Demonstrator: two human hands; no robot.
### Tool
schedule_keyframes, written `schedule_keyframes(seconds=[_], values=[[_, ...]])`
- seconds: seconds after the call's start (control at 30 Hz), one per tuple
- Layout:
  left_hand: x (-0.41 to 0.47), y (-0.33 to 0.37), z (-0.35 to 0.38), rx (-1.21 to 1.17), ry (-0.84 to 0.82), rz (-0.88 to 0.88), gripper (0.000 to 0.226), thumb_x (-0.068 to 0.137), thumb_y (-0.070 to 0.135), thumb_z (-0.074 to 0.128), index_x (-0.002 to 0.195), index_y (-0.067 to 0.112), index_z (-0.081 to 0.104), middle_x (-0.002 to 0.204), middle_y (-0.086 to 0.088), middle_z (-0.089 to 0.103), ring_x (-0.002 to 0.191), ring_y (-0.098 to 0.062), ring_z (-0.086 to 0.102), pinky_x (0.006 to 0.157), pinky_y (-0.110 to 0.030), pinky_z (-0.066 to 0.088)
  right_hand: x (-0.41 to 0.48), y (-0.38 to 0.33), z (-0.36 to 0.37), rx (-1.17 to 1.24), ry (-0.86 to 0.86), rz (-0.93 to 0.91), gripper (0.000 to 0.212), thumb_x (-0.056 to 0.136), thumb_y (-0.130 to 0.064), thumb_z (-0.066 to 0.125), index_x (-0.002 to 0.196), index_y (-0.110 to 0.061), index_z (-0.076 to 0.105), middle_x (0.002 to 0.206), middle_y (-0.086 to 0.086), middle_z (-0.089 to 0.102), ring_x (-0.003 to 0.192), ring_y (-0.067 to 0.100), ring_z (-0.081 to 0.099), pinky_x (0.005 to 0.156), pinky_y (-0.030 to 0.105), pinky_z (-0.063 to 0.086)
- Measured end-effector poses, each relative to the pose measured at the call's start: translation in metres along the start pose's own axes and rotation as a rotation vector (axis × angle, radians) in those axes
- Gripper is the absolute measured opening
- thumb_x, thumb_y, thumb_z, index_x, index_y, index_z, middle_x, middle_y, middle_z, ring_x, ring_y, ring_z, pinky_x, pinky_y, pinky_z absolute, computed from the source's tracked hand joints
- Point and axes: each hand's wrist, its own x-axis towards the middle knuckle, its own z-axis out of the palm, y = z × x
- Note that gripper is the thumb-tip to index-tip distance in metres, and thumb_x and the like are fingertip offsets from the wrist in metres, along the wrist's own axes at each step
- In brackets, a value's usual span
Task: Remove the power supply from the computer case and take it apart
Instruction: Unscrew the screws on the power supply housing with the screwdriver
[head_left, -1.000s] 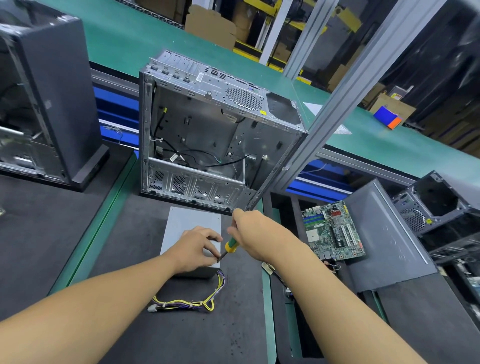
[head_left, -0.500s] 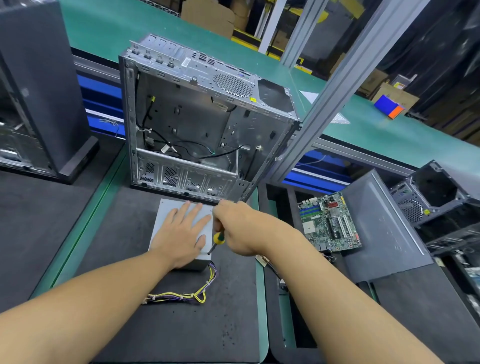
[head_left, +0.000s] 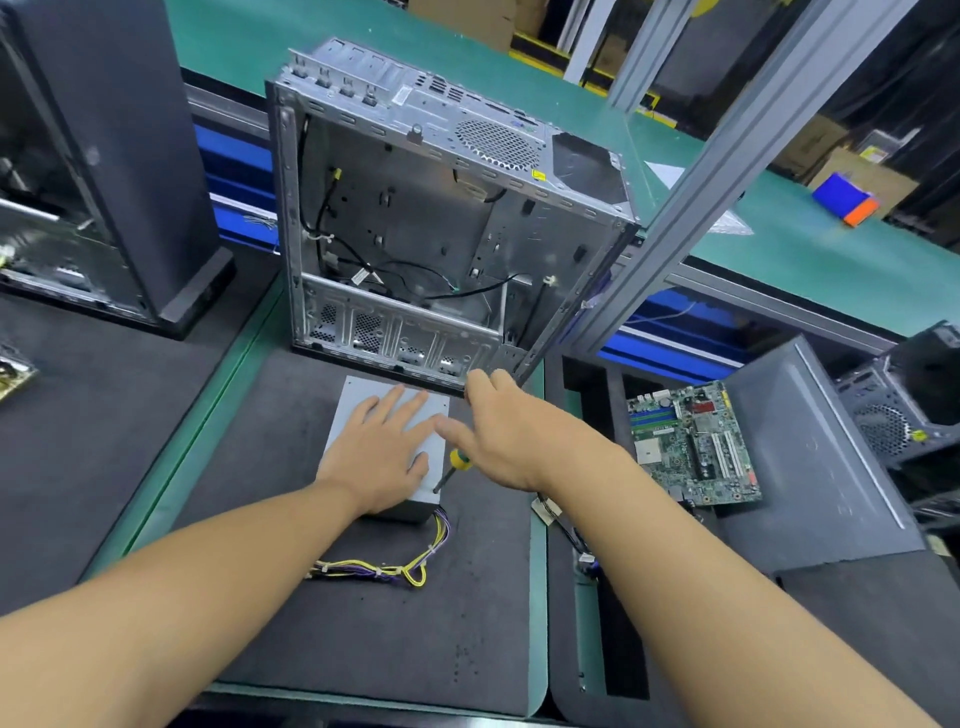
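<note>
A dark tower (head_left: 104, 156) stands at far left on the padded surface (head_left: 249, 519). At centre the power supply (head_left: 363, 387) is already out of the computer case (head_left: 415, 218) and lies flat just in front of it. Its long axis runs away from the person toward the case, and its wire bundle (head_left: 395, 569) trails from the near end.

The left hand (head_left: 382, 449) presses down on its lid with fingers straight and spread. The right hand (head_left: 506, 441) is beside the unit's right edge, forefingers stretched toward the case. A screwdriver (head_left: 457, 462) is tucked under its palm, evidently held, though the gripping fingers are hidden. The tip slants down to the near right corner, so that hand looks placed to work the fasteners. A motherboard (head_left: 691, 441) and a side panel (head_left: 810, 457) lie at right.
</note>
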Motion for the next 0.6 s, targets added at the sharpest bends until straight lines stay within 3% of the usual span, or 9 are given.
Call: schedule_keyframes(seconds=[0.1,0.17,0.27,0.33,0.4,0.5,0.53,0.6], values=[[-0.001,0.0,-0.003,0.011,0.003,0.006,0.061,0.095,0.047,0.021,0.154,0.032,0.02,0.166,0.001,0.006,0.152,-0.025,-0.002,0.121,-0.045,0.007,0.0,-0.003,0.003,-0.31,0.126,-0.105,0.029,0.103,-0.041,0.035,0.112,-0.014,0.038,0.104,0.007,0.056,0.088,0.035,0.06,0.063,0.038,0.039],[-0.001,0.001,-0.004,0.02,0.01,0.011,0.06,0.095,0.045,0.02,0.154,0.034,0.016,0.165,0.0,0.009,0.152,-0.025,-0.001,0.121,-0.045,0.008,0.002,-0.002,0.0,-0.16,0.082,-0.206,0.017,0.098,-0.024,0.046,0.112,-0.016,0.042,0.108,0.003,0.054,0.095,0.033,0.057,0.071,0.041,0.045],[0.001,0.0,-0.004,-0.004,0.008,0.013,0.06,0.095,0.045,0.019,0.154,0.038,0.012,0.165,0.002,0.009,0.152,-0.025,-0.002,0.12,-0.044,0.008,0.006,0.002,-0.01,0.099,-0.103,-0.169,0.026,0.087,-0.017,0.051,0.112,-0.02,0.044,0.108,-0.006,0.045,0.108,0.022,0.041,0.085,0.04,0.044],[0.001,0.0,-0.004,-0.009,0.014,0.009,0.06,0.095,0.045,0.018,0.155,0.038,0.014,0.166,0.004,0.004,0.152,-0.023,-0.004,0.121,-0.044,0.006,0.007,0.004,-0.006,-0.052,-0.046,-0.112,0.024,0.093,-0.033,0.048,0.112,-0.019,0.042,0.109,-0.002,0.045,0.106,0.026,0.045,0.076,0.039,0.041],[0.0,0.0,-0.004,-0.017,0.012,0.006,0.06,0.094,0.044,0.018,0.154,0.036,0.019,0.166,0.003,0.003,0.152,-0.023,-0.005,0.121,-0.043,0.005,0.008,0.004,-0.002,-0.207,0.055,-0.076,0.032,0.101,-0.048,0.032,0.107,-0.017,0.039,0.101,0.001,0.049,0.09,0.031,0.052,0.069,0.039,0.039],[-0.001,-0.001,-0.004,-0.011,0.0,0.013,0.062,0.092,0.045,0.016,0.153,0.035,0.02,0.166,0.002,0.005,0.152,-0.025,-0.004,0.121,-0.044,0.007,0.01,0.004,0.0,-0.098,0.097,-0.193,0.022,0.104,-0.037,0.031,0.103,-0.017,0.041,0.092,-0.001,0.053,0.083,0.03,0.055,0.071,0.04,0.045],[0.0,-0.001,-0.004,-0.01,0.004,0.013,0.062,0.092,0.045,0.015,0.153,0.036,0.019,0.166,0.003,0.005,0.152,-0.025,-0.004,0.121,-0.044,0.007,0.011,0.006,-0.001,-0.018,0.057,-0.214,0.013,0.101,-0.029,0.037,0.106,-0.02,0.044,0.095,-0.003,0.057,0.086,0.027,0.055,0.073,0.039,0.046],[0.001,-0.001,-0.002,-0.022,0.007,0.003,0.063,0.092,0.047,0.014,0.154,0.038,0.014,0.166,0.004,0.004,0.152,-0.024,-0.005,0.121,-0.044,0.006,0.012,0.011,-0.007,0.102,-0.074,-0.185,0.02,0.09,-0.022,0.049,0.109,-0.029,0.045,0.099,-0.005,0.056,0.085,0.018,0.053,0.07,0.034,0.045]])
